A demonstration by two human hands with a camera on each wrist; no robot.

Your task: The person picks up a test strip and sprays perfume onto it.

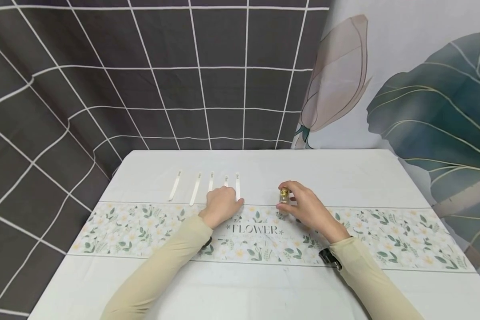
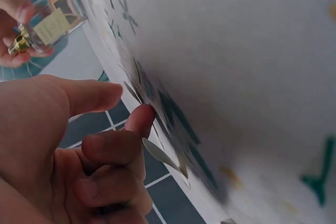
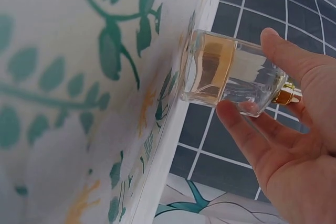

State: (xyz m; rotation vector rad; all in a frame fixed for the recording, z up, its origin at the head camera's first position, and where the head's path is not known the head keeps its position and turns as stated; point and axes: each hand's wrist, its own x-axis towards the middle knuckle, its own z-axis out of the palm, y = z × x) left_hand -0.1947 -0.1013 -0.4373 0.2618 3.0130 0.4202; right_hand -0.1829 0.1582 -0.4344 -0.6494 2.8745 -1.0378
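Observation:
My right hand (image 1: 309, 210) grips a small clear glass perfume bottle (image 3: 212, 69) with a gold neck and pale label. Thumb and fingers lie on opposite sides of the glass. The bottle is upright, its base at the table surface, with amber liquid in its lower part. My left hand (image 1: 221, 205) is over the lower ends of white paper test strips (image 1: 238, 186). In the left wrist view its index fingertip touches down between two strip ends (image 2: 160, 155), while the thumb stands apart and the other fingers are bent. No strip shows between thumb and index.
More white strips (image 1: 195, 190) with small dark print lie spaced out to the left of my left hand. A white cloth with a floral band (image 1: 144, 229) covers the table. Behind hangs a dark gridded curtain (image 1: 220, 89), with a leaf-print curtain (image 1: 436, 115) at the right.

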